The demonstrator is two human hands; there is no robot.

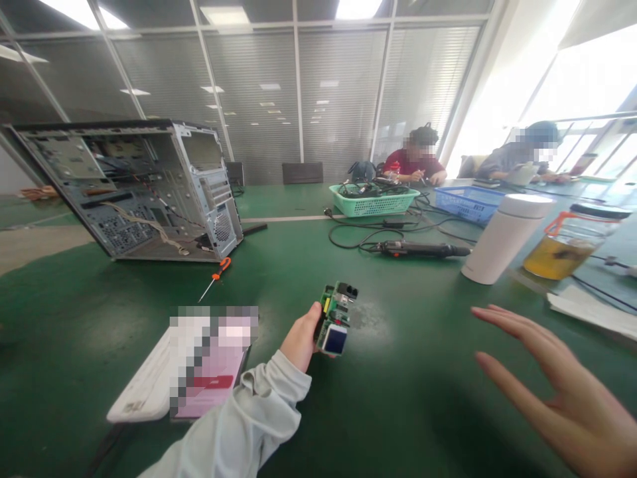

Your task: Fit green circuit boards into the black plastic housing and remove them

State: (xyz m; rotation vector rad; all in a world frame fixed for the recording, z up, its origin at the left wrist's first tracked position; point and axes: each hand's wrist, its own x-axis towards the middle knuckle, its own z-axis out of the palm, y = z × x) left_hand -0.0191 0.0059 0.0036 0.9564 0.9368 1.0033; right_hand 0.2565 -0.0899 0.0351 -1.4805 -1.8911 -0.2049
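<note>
My left hand (302,335) grips a small green circuit board (338,317) at its left edge, held up over the table. Dark connectors sit at the board's upper end, and a white-framed part with a dark blue face is at its lower end. The fingers behind the board are mostly hidden. To the right, my right hand (560,392) is raised with fingers and thumb apart, holding nothing. A phone-like white slab (144,385) and a flat pink item (199,398), partly blurred out, lie left of my left forearm.
An opened computer case (209,192) stands at the left, an orange-handled screwdriver (219,271) beside it. Farther back are a corded power screwdriver (423,249), a green basket (368,204) of cables, and a blue basket (468,206). A white bottle (502,239) and a jar (567,245) stand right. Two people sit beyond.
</note>
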